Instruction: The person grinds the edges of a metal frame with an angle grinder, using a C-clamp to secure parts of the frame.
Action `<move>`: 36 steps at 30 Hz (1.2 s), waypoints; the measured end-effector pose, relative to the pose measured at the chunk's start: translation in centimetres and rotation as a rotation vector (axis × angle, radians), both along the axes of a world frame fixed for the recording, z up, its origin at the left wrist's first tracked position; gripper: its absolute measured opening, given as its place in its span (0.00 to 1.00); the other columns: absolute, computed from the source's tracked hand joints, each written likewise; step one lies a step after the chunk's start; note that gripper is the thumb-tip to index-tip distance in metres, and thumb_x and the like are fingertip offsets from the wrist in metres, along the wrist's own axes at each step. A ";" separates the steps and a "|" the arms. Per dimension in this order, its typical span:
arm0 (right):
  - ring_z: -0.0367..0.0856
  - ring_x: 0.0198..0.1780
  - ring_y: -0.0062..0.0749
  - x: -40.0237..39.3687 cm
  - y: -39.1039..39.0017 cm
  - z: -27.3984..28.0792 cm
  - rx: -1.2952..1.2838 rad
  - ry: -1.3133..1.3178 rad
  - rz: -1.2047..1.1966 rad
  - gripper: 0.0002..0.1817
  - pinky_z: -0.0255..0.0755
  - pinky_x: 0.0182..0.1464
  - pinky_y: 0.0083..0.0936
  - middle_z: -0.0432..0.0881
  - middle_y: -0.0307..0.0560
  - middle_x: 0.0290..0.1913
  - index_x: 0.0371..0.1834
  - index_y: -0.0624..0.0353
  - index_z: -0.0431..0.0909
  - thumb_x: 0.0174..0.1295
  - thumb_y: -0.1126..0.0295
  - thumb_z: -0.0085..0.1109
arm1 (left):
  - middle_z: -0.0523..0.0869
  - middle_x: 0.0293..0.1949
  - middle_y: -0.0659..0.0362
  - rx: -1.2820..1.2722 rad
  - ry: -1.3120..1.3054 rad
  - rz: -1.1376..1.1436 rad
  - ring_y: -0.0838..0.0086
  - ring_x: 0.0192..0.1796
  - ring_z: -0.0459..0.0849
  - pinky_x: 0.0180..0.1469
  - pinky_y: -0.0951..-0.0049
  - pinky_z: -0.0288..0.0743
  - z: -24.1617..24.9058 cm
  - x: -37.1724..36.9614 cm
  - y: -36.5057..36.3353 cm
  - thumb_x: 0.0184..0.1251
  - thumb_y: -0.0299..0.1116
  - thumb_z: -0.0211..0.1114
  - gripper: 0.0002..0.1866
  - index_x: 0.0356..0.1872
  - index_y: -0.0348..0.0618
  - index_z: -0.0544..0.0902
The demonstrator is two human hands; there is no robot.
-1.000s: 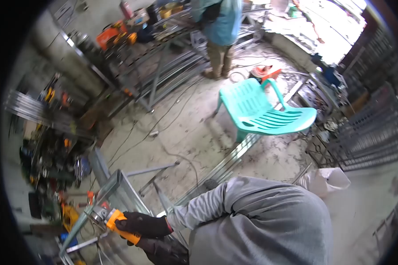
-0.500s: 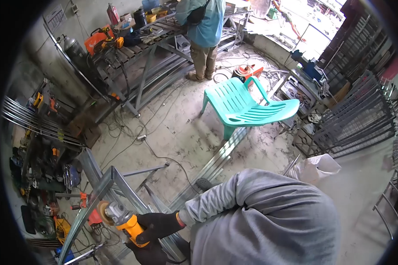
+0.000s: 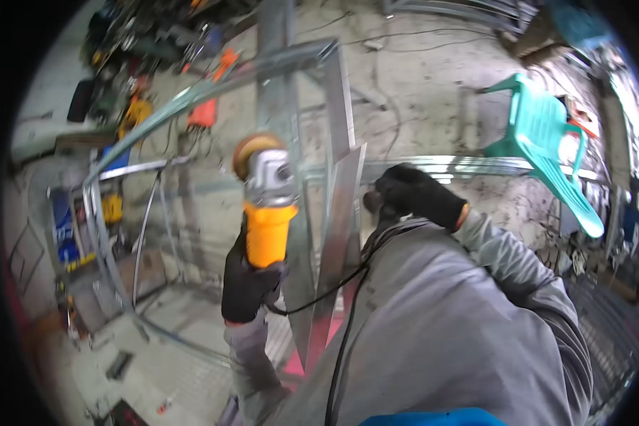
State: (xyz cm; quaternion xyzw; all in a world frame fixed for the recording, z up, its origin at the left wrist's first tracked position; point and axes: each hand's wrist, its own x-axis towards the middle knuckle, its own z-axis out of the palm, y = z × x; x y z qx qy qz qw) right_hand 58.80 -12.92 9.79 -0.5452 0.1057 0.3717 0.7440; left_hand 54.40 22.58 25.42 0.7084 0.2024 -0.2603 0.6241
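Observation:
My left hand [image 3: 248, 280], in a black glove, is closed around the rear of a yellow angle grinder [image 3: 270, 231]. The grinder points up, its brown disc [image 3: 255, 151] over the long metal beam [image 3: 275, 106]. My right hand [image 3: 422, 197], also in a black glove, is off the grinder, in front of my grey-clothed body. Its fingers are curled; what they hold, if anything, is hidden. A black cable [image 3: 319, 299] runs from the grinder's rear across my body. An angled metal frame [image 3: 337, 106] stands beside the grinder.
A green plastic chair [image 3: 539, 135] is at the right, near a person's blue clothing [image 3: 582, 27] at the top right. Metal tubes [image 3: 468, 165] lie on the floor. Tools [image 3: 170, 46] are cluttered at the upper left. A curved metal frame [image 3: 96, 206] stands at left.
The view has swung, moving the chair to the right. My right hand has let go of the grinder and moved away to the right; my left hand now holds the grinder alone.

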 end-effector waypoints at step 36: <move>0.85 0.37 0.19 2.3 5.4 0.7 -0.108 -0.063 0.059 0.19 0.79 0.40 0.23 0.93 0.39 0.41 0.55 0.63 0.90 0.71 0.58 0.73 | 0.93 0.43 0.41 0.976 -0.447 -0.892 0.49 0.42 0.95 0.45 0.55 0.89 0.1 3.2 -0.9 0.45 0.41 0.89 0.42 0.64 0.31 0.84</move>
